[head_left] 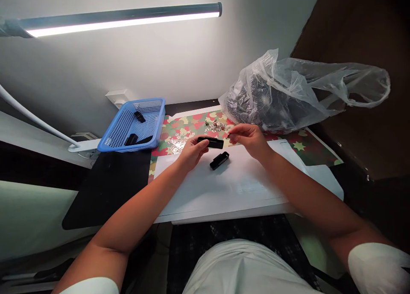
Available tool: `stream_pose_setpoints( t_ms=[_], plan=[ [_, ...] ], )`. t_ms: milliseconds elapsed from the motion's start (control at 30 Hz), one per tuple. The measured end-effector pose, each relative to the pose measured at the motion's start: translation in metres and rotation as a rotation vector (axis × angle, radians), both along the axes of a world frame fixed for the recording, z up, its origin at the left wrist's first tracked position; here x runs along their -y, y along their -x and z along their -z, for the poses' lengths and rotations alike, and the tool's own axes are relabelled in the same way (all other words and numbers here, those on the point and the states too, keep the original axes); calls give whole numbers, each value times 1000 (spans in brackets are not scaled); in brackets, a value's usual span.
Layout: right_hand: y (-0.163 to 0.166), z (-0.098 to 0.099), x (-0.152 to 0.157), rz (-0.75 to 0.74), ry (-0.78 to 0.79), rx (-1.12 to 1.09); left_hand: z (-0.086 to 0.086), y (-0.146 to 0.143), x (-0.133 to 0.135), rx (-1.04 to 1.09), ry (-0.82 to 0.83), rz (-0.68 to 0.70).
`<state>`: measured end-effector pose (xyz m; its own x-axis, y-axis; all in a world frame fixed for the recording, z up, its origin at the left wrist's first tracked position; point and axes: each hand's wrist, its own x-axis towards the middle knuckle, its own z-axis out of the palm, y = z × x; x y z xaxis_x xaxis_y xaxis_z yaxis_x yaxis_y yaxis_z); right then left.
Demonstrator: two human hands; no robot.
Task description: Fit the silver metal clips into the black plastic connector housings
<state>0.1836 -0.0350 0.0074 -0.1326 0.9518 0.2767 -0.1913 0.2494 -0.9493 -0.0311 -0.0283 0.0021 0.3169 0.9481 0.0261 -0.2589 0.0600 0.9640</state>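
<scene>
- Grey wall behind a bench, lit by an LED tube lamp (121, 21); a white board (233, 191) lies over red-and-green patterned paper (188, 127), with a black mat (109, 191) to the left.
- Head view, left hand (192, 153): curled fingers pinch a small black rectangular piece (210, 142), held just above the far edge of the board.
- Right hand (250, 139): thumb and fingers are pressed together, with the fingertips (231, 134) just beside the piece's right end. Whether they touch it is hard to tell.
- The piece's long axis runs almost side to side, tipped slightly; the left hand is nearer, covering its left end.
- A second black piece (219, 160) lies angled on the board, just below the held one.
- A blue plastic basket (153, 111) holds more black pieces (139, 117).
- Metal flecks (218, 126) lie scattered on the paper beyond the hands.
- A clear plastic bag (275, 95) sits at the back; its dark contents are hard to make out.
</scene>
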Motion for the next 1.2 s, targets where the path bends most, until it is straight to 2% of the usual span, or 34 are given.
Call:
stream_pose_setpoints(
  t_ms=[100,167,267,333,533,867,967,1133,1200],
  plan=[
    [0,-6,3,20,-141,12,-1,1,3,-12,-23,120],
    [4,-9,8,-17,-270,82,-1,1,6,-35,-43,200],
    [12,-12,13,-57,-442,195,0,1,9,-70,20,317],
    [16,-12,15,-57,-491,256,0,1,9,-77,60,373],
    [19,-6,14,8,-478,323,-3,-2,10,-130,23,454],
    [25,-2,17,65,-553,362,-3,-4,15,-184,80,400],
    [25,-4,19,36,-468,380,-1,-3,14,-201,76,399],
    [21,-9,20,-55,-233,344,0,-2,13,-184,103,396],
    [20,-10,20,-70,-202,351,0,-2,13,-176,115,405]
  ],
)
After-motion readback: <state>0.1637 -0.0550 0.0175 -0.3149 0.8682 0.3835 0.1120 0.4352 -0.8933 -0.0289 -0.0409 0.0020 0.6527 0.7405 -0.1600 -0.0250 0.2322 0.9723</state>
